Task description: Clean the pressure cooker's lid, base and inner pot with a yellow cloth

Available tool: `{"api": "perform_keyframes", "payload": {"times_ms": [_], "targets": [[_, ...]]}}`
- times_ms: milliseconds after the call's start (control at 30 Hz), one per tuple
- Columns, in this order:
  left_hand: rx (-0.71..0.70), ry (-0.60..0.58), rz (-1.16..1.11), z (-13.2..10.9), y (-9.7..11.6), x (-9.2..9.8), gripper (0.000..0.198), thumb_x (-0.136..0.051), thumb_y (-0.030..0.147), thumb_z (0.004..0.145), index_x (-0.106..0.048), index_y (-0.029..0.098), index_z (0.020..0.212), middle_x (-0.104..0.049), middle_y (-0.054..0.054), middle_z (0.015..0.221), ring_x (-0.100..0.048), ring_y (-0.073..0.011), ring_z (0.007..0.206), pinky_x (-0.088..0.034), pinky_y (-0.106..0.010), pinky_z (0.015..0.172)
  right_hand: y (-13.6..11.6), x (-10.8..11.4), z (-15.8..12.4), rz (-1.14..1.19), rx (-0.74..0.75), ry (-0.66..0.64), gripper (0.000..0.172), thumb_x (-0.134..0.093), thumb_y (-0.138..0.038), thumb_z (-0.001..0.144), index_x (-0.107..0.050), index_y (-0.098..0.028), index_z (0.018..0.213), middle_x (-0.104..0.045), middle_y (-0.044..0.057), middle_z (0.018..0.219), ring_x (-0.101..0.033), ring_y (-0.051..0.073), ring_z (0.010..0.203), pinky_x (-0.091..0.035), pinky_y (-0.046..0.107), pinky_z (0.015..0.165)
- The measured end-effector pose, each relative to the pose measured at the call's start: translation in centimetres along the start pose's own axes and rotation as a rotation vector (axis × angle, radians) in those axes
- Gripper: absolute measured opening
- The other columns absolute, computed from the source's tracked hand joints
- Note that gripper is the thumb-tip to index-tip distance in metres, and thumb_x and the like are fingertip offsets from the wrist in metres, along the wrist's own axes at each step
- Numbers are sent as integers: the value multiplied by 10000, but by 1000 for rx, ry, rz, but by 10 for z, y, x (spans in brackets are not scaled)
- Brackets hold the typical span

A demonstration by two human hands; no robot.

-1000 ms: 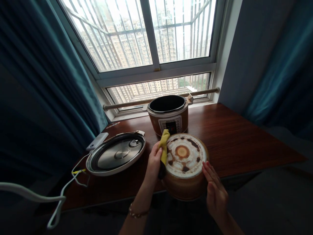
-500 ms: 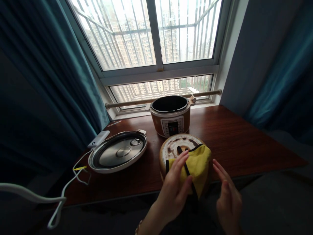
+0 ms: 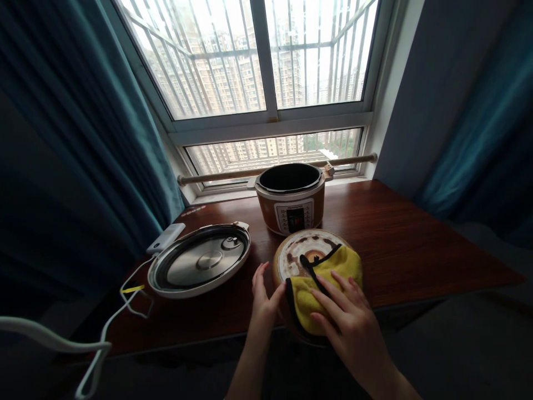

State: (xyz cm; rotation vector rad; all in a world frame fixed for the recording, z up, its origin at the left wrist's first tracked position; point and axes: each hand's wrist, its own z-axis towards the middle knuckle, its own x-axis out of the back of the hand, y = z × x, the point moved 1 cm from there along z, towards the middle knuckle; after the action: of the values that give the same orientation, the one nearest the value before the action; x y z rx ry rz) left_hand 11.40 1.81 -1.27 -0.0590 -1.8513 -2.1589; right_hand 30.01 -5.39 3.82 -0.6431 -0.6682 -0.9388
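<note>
A yellow cloth with black edging is draped over the near part of a round, tan-sided vessel. The vessel's pale, brown-stained flat face points up; it may be an upturned pot. My right hand lies on the cloth with its fingers spread, pressing from above. To the vessel's left, my left hand is open, its thumb at the cloth's black edge. Just behind stands a brown and white electric cooker without its lid, dark inside. A round cooker lid lies inner side up at left.
The wooden table has its front edge close to my wrists. A white box and a white cable with a yellow tie are beside the lid. A wooden rod crosses the window behind the cooker, and blue curtains hang at the sides.
My right hand has come in from the right onto the cloth. My left hand has moved off the cloth to the vessel's left side. The cloth has spread and shifted slightly.
</note>
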Motion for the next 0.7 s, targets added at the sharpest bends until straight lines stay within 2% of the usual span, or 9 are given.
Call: {"api": "perform_keyframes", "payload": {"times_ms": [100,233,367,467,500,567,633,700], "targets": [[3,-42,-18,-1,-4,-3,605,-589,406,734,-383,208,1266,-317,-115,1382,-247,-285,1320,-175,-457,1089,21,8,-8,75,-47,28,277,-549,-298,835,-620,-300,1103,-562,-17,1245,-417,262,1232,-312,512,1032],[-37,-24,60,-2,0,-6,622,-590,371,727,-369,225,1290,-272,-111,1393,-218,-296,1329,-177,-466,1087,59,9,-14,267,-258,146,219,-523,-311,846,-676,-257,993,-594,28,1203,-442,253,1219,-340,493,1031],[-23,-36,74,-1,1,-5,567,-589,356,721,-433,234,1252,-263,-97,1398,-212,-310,1329,-185,-480,1083,108,-1,-9,514,-581,202,324,-533,-386,826,-665,-194,1050,-588,78,1207,-552,258,1109,-427,427,968],[-36,-57,83,-2,-2,-4,516,-564,359,746,-453,254,1239,-290,-93,1386,-229,-309,1321,-188,-497,1076,136,-11,9,629,-740,121,423,-517,-454,816,-662,-142,1061,-665,100,1058,-625,288,979,-508,423,839],[-45,-57,92,-2,-2,-4,512,-557,361,753,-451,258,1243,-297,-93,1383,-233,-309,1319,-189,-501,1074,140,-13,18,635,-736,84,429,-508,-459,819,-666,-137,1055,-678,97,1023,-636,290,950,-521,419,808],[-60,-48,108,-3,-3,-5,511,-551,365,759,-448,258,1248,-310,-96,1373,-243,-311,1312,-192,-506,1070,140,-14,39,587,-625,24,388,-501,-432,832,-673,-157,1045,-666,87,1058,-634,280,960,-515,411,824],[-73,-38,119,-4,-4,-6,517,-552,370,756,-447,250,1248,-330,-101,1358,-262,-318,1302,-198,-511,1064,126,-14,58,436,-423,-26,305,-509,-373,842,-684,-205,1026,-607,69,1176,-591,273,1048,-467,429,908],[-84,-28,125,-4,-6,-7,527,-558,372,747,-449,241,1246,-346,-109,1348,-280,-327,1290,-206,-517,1057,101,-12,71,237,-211,-78,245,-523,-312,841,-693,-242,1003,-559,53,1246,-520,288,1141,-413,479,963]]}}
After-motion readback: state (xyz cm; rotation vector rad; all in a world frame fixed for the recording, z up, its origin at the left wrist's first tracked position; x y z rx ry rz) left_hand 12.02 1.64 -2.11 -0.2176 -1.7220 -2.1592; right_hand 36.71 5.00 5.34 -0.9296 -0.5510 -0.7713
